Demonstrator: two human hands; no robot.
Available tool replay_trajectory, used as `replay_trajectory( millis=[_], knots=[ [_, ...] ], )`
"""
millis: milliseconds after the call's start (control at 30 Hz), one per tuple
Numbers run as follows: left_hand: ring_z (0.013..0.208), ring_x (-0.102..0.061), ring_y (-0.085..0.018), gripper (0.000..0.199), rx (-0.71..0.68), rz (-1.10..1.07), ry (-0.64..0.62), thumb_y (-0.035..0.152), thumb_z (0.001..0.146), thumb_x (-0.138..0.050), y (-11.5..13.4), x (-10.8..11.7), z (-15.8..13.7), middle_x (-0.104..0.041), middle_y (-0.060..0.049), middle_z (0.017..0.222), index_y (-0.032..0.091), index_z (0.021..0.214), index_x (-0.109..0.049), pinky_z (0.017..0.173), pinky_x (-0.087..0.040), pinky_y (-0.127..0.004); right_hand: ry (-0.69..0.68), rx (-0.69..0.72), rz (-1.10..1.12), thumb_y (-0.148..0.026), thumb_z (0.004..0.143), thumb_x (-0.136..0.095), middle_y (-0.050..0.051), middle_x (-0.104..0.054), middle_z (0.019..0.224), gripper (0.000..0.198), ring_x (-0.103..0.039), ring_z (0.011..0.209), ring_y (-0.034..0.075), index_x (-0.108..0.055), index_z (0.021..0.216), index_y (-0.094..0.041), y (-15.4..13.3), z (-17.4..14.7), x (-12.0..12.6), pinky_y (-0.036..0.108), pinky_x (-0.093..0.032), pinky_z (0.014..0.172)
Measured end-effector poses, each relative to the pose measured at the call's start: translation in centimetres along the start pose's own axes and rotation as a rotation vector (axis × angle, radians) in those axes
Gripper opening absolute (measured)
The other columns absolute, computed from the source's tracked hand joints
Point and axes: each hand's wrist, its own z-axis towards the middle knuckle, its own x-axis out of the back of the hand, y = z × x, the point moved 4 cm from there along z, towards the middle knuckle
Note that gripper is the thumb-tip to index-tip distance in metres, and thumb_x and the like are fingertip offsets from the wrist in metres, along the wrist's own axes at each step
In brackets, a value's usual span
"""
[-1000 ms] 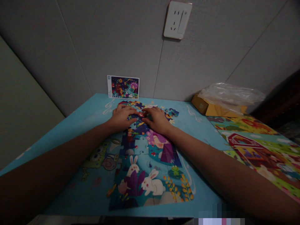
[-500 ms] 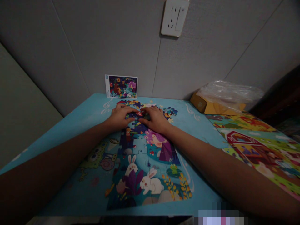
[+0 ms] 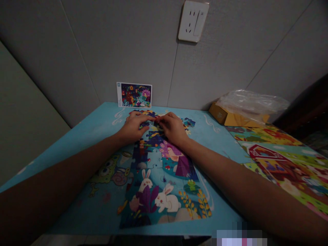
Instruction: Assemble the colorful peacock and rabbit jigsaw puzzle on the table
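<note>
A partly joined jigsaw puzzle [image 3: 167, 174] with white rabbits, a frog and a purple tent lies on the blue table. At its far part, my left hand [image 3: 134, 126] rests over loose puzzle pieces, thumb and index finger apart, the index fingertip reaching toward my right fingertips. My right hand [image 3: 174, 128] has thumb and fingers pinched on a dark puzzle piece [image 3: 156, 124], mostly covered by the fingers. Several more pieces lie behind and under the hands, such as a dark blue puzzle piece [image 3: 189, 122] right of my right hand.
A picture card [image 3: 135, 95] of the scene leans against the wall. At the back right, clear plastic wrap [image 3: 252, 102] lies on a yellow box [image 3: 238, 119]. A farm-scene puzzle [image 3: 287, 164] covers the table's right side. A socket [image 3: 193, 21] is on the wall.
My right hand has gone from lying low with fingers stretched to a raised pinch on a piece. A puzzle piece with yellow shapes now shows between the hands. The left hand barely moved.
</note>
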Motion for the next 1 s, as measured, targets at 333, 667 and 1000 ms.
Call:
replay_trajectory(
  millis=[333,667,1000],
  knots=[
    [0.125,-0.043,-0.041,0.048,0.281,0.227,-0.003,0.048,0.082,-0.061,-2.0,-0.2,0.2,-0.062,-0.010,0.128,0.028,0.124,-0.068,0.102,-0.038,-0.059,-0.065,-0.285,-0.308,-0.024,0.093,-0.052,0.007,-0.069,0.126,0.032,-0.050,0.116,0.036,-0.078,0.110,-0.029,1.9,-0.2,0.1,0.051,-0.042,0.093],
    [0.128,-0.043,-0.043,0.048,0.307,0.227,-0.028,0.048,0.082,-0.063,-1.9,-0.1,0.2,-0.061,-0.013,0.130,0.025,0.124,-0.068,0.103,-0.038,-0.059,-0.074,-0.294,-0.324,-0.025,0.094,-0.051,0.012,-0.064,0.129,0.033,-0.048,0.118,0.038,-0.078,0.112,-0.028,1.4,-0.4,0.1,0.054,-0.041,0.093],
    [0.107,-0.056,-0.029,0.028,0.041,0.045,0.180,0.031,0.087,-0.058,-0.1,1.2,0.1,-0.073,-0.006,0.105,0.022,0.108,-0.075,0.099,-0.043,-0.044,-0.063,-0.057,-0.139,-0.028,0.095,-0.058,0.009,-0.071,0.119,0.029,-0.056,0.112,0.026,-0.074,0.117,-0.020,0.4,-0.1,0.0,0.041,-0.041,0.099]
  ],
)
